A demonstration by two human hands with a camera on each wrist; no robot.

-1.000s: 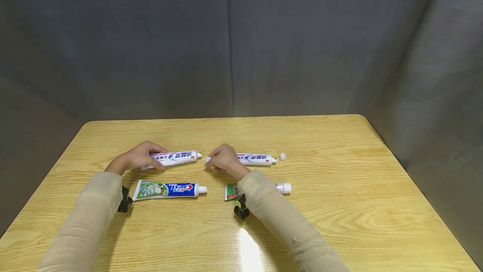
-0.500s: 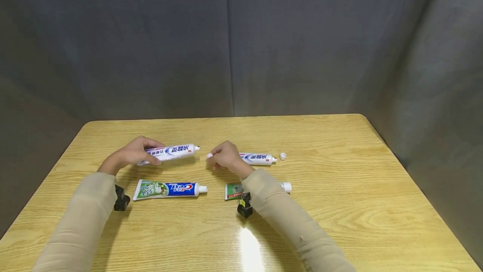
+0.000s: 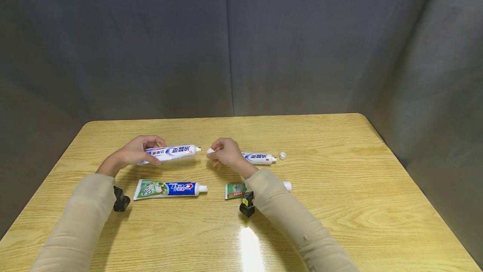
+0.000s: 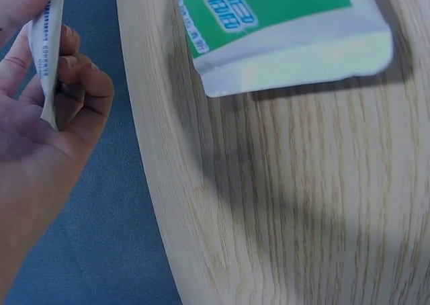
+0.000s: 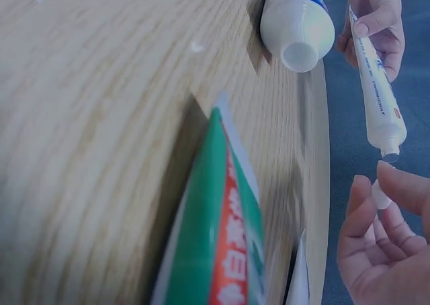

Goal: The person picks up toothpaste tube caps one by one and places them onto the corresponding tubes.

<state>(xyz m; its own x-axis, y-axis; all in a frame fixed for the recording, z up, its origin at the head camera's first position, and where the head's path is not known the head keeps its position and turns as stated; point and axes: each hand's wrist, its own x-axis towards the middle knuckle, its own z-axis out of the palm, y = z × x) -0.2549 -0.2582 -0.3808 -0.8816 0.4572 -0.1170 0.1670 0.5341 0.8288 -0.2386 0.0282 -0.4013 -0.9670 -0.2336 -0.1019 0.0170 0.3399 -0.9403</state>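
Observation:
My left hand grips a white and purple toothpaste tube near its flat tail, holding it above the table. The tube's bare nozzle points right. Between thumb and fingertips, my right hand pinches a small white cap. In the right wrist view, a short gap separates that cap from the nozzle of the held tube. Behind my right hand lies a second white and purple toothpaste tube, its nozzle uncapped and its tail hidden. A loose white cap sits just right of it.
Nearer me on the wooden table lies a capped blue and green Crest tube. A green toothpaste tube lies partly under my right forearm, its white cap showing. A grey curtain hangs behind the table.
My left hand has lifted the tube off the table and shifted it slightly left. My right hand has raised the pinched cap a little and moved slightly right.

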